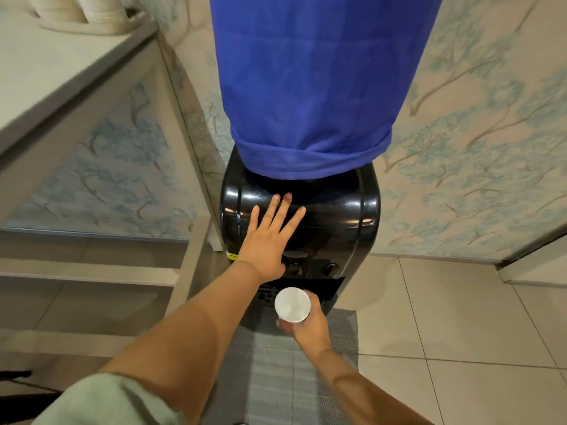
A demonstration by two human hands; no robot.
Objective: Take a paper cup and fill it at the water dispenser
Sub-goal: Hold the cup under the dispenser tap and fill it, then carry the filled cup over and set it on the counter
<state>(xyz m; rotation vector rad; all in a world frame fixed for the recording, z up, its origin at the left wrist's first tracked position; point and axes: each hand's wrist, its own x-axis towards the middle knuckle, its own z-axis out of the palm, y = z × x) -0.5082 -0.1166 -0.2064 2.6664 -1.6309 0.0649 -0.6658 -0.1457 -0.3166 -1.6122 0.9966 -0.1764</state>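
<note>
A black water dispenser (337,216) stands against the wall, its bottle wrapped in a blue cloth cover (310,87). My left hand (270,237) lies flat on the dispenser's front top, fingers spread, holding nothing. My right hand (306,328) grips a white paper cup (292,303) upright from below, in front of the drip tray (325,286) and below the two round taps (329,268). I look down into the cup; whether it holds water I cannot tell.
A pale shelf unit (76,87) stands on the left with stacked cups (79,7) on its top. A grey mat (294,363) lies on the tiled floor before the dispenser. Patterned wallpaper (475,148) covers the wall behind.
</note>
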